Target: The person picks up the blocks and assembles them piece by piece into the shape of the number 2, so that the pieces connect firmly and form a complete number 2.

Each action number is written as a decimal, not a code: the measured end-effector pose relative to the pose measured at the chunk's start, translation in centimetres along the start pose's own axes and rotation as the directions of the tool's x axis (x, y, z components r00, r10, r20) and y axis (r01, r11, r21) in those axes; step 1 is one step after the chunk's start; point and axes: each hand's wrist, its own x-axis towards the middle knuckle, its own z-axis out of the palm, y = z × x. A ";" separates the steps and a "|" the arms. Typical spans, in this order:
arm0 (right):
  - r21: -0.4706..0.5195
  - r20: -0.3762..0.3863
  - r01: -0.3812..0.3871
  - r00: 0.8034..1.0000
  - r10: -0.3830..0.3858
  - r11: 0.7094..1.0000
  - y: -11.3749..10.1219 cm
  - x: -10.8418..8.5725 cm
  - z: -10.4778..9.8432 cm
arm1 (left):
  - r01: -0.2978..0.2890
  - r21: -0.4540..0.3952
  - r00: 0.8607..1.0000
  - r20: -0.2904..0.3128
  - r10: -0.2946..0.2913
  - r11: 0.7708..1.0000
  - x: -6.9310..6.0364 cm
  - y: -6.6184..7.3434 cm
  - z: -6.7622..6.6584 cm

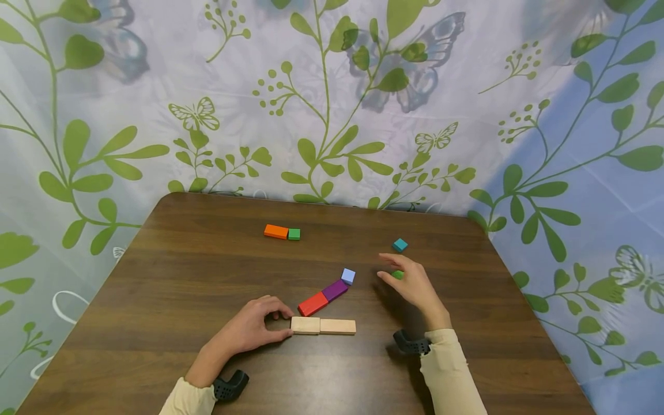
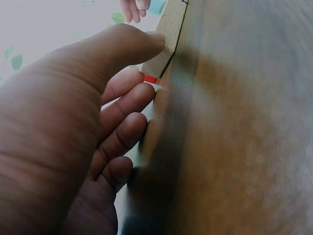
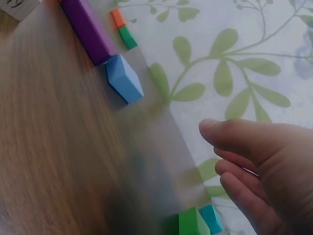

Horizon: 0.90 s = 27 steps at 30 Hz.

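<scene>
My left hand [image 1: 254, 325] pinches the left end of a plain wooden block [image 1: 305, 325] between thumb and index finger. In the left wrist view the thumb lies against the wooden face, with the other fingers loosely bent below. A longer wooden block [image 1: 338, 327] meets its right end. My right hand [image 1: 415, 282] hovers with nothing in its grasp, thumb and fingers spread apart. Beneath it, partly hidden, is a green block [image 3: 191, 223]. A teal block [image 1: 400, 245] lies just beyond the fingers.
Behind the wooden pair, a red block [image 1: 313, 304], a purple block [image 1: 335, 290] and a light blue block [image 1: 348, 276] form a slanting row. Farther back, an orange block [image 1: 276, 231] touches a small green block [image 1: 294, 234]. A patterned cloth [image 1: 233, 144] hangs behind the brown table [image 1: 207, 259].
</scene>
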 end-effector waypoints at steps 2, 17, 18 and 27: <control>0.022 -0.003 -0.015 1.000 0.015 1.000 0.2 0.0 -0.1 | 0.000 -0.001 1.000 0.000 0.000 1.000 0.0 0.0 0.0; 0.012 0.013 -0.109 0.994 0.109 0.994 1.1 -0.5 -1.1 | -0.009 0.014 1.000 -0.021 0.009 1.000 0.0 -0.1 0.0; 0.005 0.016 -0.117 0.993 0.117 0.993 1.1 -0.5 -1.1 | -0.011 0.015 1.000 -0.020 0.011 1.000 0.0 -0.1 0.0; -0.047 0.047 -0.189 0.980 0.192 0.981 1.5 -0.9 -1.5 | -0.009 0.007 1.000 -0.008 0.009 1.000 0.0 -0.1 -0.1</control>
